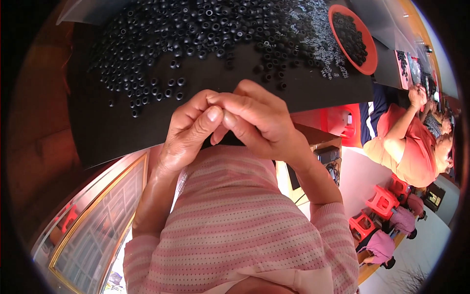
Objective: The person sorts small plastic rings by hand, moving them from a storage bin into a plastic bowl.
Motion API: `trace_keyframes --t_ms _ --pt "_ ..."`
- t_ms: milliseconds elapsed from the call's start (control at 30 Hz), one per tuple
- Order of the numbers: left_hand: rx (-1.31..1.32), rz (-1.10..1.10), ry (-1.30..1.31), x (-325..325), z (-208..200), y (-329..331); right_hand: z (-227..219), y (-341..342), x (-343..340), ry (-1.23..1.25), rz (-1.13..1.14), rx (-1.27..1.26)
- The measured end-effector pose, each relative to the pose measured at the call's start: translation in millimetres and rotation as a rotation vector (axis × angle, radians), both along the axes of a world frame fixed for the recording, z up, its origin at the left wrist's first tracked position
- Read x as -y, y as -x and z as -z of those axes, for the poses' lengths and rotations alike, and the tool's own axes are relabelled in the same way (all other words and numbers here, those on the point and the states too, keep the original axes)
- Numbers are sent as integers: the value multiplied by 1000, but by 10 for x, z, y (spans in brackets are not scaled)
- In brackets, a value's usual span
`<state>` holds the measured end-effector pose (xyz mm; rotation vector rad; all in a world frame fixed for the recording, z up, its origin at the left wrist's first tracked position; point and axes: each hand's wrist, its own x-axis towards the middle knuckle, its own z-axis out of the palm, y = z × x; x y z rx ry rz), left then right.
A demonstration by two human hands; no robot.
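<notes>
My left hand (188, 128) and my right hand (262, 120) meet in front of my chest at the near edge of the black table (210, 68). Thumbs and fingertips of both are pinched together, touching each other. Whatever lies between them, if anything, is hidden by the fingers. Just beyond spread many small black rounded caps with holes (166, 39), thick at the back and scattered singly toward me. A heap of small silvery metal pieces (320, 34) lies right of the caps, too fine to make out their kind.
An orange-red basin (373, 54) of small dark parts stands at the table's right end. Clear plastic bins (377, 19) rise behind it. At right, a person in orange (406, 147) sits at work; others sit farther off near red stools (382, 201). A glass-fronted frame (93, 220) stands lower left.
</notes>
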<state>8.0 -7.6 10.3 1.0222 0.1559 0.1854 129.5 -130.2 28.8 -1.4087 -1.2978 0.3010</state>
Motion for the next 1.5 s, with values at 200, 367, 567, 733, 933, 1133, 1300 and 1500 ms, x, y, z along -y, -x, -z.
trace_keyframes --t_ms 200,367,567,733,933,1133,1300,1500 --pt "-38 -48 -61 4 22 -9 -71 -100 136 108 15 37" --pt "34 -68 -172 0 31 -31 -25 -726 304 271 346 459" --pt "32 -64 -211 -3 63 -48 104 -901 154 447 418 700" --pt "26 -68 -205 -12 86 -47 62 -891 8 398 324 631" --pt "35 -79 -181 4 83 -61 -13 -1136 94 513 347 684" --pt "22 -79 -154 0 82 -69 -54 -1133 36 521 336 720" --pt "27 -81 -144 -4 80 -71 -65 -1056 -70 415 229 650" --pt "12 -48 -135 -25 84 -57 -95 -961 -294 585 237 692"
